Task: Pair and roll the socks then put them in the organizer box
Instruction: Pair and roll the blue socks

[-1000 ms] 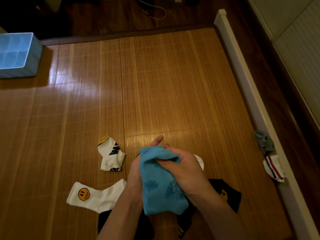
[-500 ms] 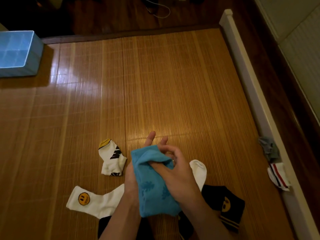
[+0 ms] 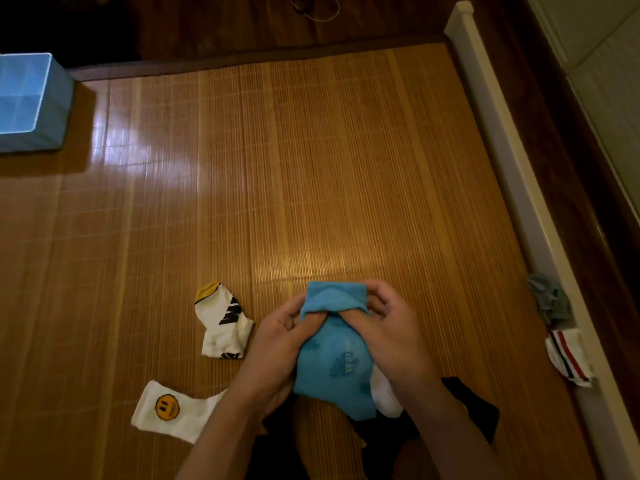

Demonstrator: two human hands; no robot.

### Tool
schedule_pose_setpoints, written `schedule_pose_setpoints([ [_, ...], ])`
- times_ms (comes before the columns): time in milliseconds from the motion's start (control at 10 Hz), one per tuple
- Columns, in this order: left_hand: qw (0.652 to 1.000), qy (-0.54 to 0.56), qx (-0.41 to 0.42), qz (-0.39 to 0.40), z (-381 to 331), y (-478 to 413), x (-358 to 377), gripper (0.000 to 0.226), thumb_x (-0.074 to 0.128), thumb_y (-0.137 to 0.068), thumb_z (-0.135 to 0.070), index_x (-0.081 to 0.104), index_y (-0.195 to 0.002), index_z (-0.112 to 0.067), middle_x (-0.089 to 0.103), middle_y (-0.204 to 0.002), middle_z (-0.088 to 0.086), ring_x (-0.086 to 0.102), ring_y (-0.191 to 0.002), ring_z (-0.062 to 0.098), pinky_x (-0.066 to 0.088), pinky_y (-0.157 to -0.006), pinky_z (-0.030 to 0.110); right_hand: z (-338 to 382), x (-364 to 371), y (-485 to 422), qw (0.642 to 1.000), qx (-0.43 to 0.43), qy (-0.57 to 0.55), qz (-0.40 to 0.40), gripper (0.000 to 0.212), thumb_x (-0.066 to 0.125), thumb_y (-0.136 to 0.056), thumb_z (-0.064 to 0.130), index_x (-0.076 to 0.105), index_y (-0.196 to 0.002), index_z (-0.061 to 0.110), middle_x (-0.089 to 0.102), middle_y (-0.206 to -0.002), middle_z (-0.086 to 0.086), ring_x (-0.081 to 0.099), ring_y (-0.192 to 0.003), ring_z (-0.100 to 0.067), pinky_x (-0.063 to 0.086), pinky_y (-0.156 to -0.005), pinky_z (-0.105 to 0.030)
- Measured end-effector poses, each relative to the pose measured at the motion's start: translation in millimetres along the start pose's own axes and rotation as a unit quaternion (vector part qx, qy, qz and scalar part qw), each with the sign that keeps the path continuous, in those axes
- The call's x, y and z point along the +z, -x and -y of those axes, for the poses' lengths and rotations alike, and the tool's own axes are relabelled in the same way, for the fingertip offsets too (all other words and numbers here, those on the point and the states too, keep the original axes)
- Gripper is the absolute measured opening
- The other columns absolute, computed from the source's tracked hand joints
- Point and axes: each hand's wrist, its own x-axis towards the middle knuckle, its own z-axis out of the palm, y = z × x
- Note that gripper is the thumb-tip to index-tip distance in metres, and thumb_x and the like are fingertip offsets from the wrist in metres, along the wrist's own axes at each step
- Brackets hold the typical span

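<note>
Surface: I see a glossy bamboo mat (image 3: pixel 277 168) with a dark border along its far edge and light glaring on its left half.
Far left: a blue organizer box (image 3: pixel 52 109) stands on the mat, cut off by the edge of my view.
Near left: a white smiley sock (image 3: pixel 173 410) lies flat. Just beyond it, apart, lies a bent white sock with a yellow tip (image 3: pixel 223 323) and black marks.
Near centre: black socks (image 3: pixel 478 410) lie heaped with a plain white sock (image 3: pixel 384 396), both partly hidden from me.
Right edge: a crumpled grey sock (image 3: pixel 549 303) and a striped white sock (image 3: pixel 568 355) lie against the white rail (image 3: pixel 502 150). I cannot tell whether they rest on the mat or the rail.
</note>
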Motion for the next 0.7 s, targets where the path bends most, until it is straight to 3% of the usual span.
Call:
schedule_pose_setpoints([
  [100, 0.999, -0.041, -0.001, -0.009, -5.8, -3.3, -3.2, 0.023, 0.063, -0.098, -0.022, 0.069, -0.118, -0.013, 0.075, -0.116, 0.015, 0.073, -0.107, 0.029, 0.062, -0.091, 0.040, 1.3, -4.7, -6.8, 0.998, -0.028, 0.052, 0.023, 0.014, 0.078, -0.084, 0.020, 0.067, -0.090, 0.015, 0.074, -0.086, -0.003, 0.073, -0.081, -0.012, 0.056, -0.065, -0.022],
  [200, 0.998, -0.056, -0.003, -0.020, -1.6, -6.6, -4.2, 0.023, 0.064, -0.097, -0.025, 0.070, -0.116, -0.012, 0.076, -0.114, 0.015, 0.073, -0.105, 0.028, 0.063, -0.088, 0.036, 0.6, -6.1, -12.8, 0.997, -0.029, 0.064, 0.019, 0.022, 0.076, -0.086, 0.017, 0.058, -0.080, 0.007, 0.067, -0.078, -0.016, 0.064, -0.068, -0.019, 0.052, -0.060, -0.029],
  [400, 0.995, -0.062, -0.006, -0.073, -0.9, -8.3, -2.1, 0.031, 0.062, -0.097, -0.039, 0.068, -0.119, -0.018, 0.076, -0.115, 0.007, 0.074, -0.105, 0.023, 0.063, -0.089, 0.039, -1.2, 3.7, -14.4, 0.993, -0.042, 0.107, 0.022, 0.017, 0.080, -0.084, 0.021, 0.065, -0.086, 0.013, 0.070, -0.081, -0.008, 0.069, -0.079, -0.028, 0.058, -0.063, -0.040],
  [500, 0.991, -0.016, 0.001, -0.130, -4.3, -11.7, 4.6, 0.029, 0.058, -0.101, -0.038, 0.067, -0.119, -0.016, 0.075, -0.116, 0.009, 0.074, -0.103, 0.026, 0.061, -0.091, 0.046, -5.2, 8.0, -13.4, 0.994, 0.022, 0.101, 0.034, 0.033, 0.083, -0.079, 0.034, 0.062, -0.103, 0.030, 0.073, -0.089, 0.007, 0.071, -0.079, -0.005, 0.056, -0.061, -0.020],
  [600, 0.974, 0.127, -0.030, -0.183, -7.5, -15.2, 8.7, 0.037, 0.049, -0.104, -0.046, 0.065, -0.114, -0.014, 0.069, -0.119, 0.014, 0.070, -0.099, 0.028, 0.055, -0.094, 0.051, -10.9, 2.3, -11.2, 0.980, 0.125, 0.112, 0.109, 0.052, 0.087, -0.072, 0.042, 0.056, -0.114, 0.032, 0.073, -0.098, 0.009, 0.072, -0.085, -0.001, 0.057, -0.066, -0.018],
  [700, 0.955, 0.234, -0.021, -0.181, -7.6, -12.4, 2.4, 0.054, 0.050, -0.097, -0.054, 0.063, -0.125, -0.009, 0.068, -0.128, 0.019, 0.068, -0.113, 0.037, 0.052, -0.102, 0.057, -14.3, -8.4, -10.2, 0.973, 0.129, 0.138, 0.130, 0.036, 0.085, -0.076, 0.037, 0.070, -0.102, 0.018, 0.078, -0.087, -0.003, 0.074, -0.073, -0.015, 0.055, -0.064, -0.024],
])
